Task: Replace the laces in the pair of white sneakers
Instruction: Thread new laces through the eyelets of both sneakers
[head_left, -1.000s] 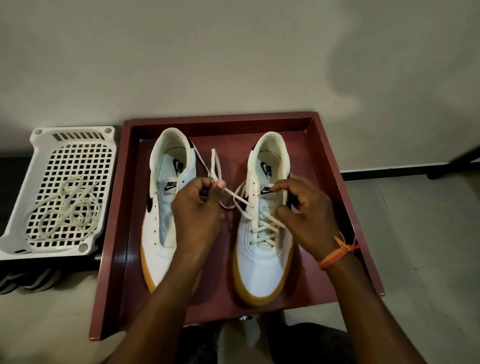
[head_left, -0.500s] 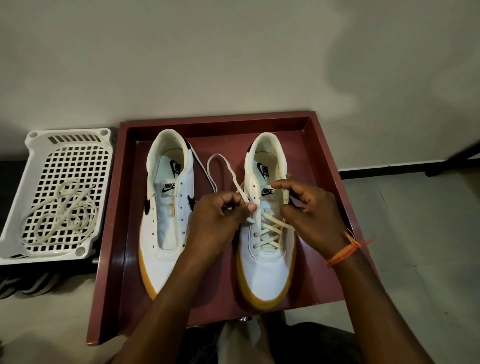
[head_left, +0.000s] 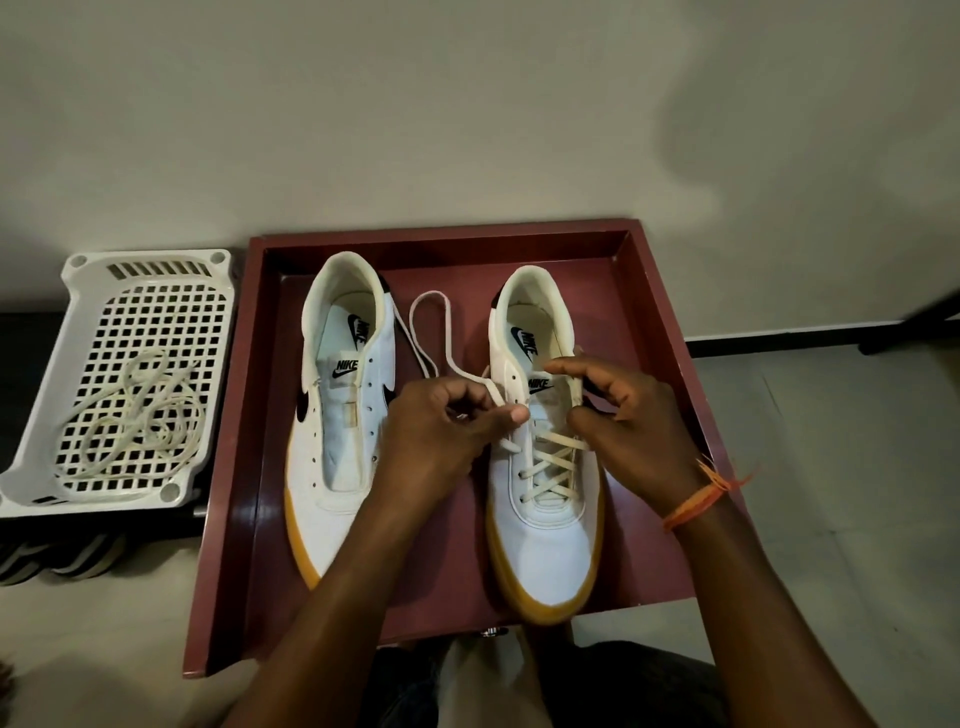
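Lacing of the right white gum-soled sneaker (head_left: 545, 519) is mid-way: left hand (head_left: 441, 436) pinches the cream flat lace (head_left: 457, 364), right hand (head_left: 631, 421) pinches the eyelet flap; next, threading 1 upper eyelet.

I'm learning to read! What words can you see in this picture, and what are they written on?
"NIKE" on the tongue tag of the left sneaker.
"NIKE" on the insole of the left sneaker.
"NIKE" on the tongue tag of the right sneaker.
"NIKE" on the insole of the right sneaker.
No other words or numbers show.
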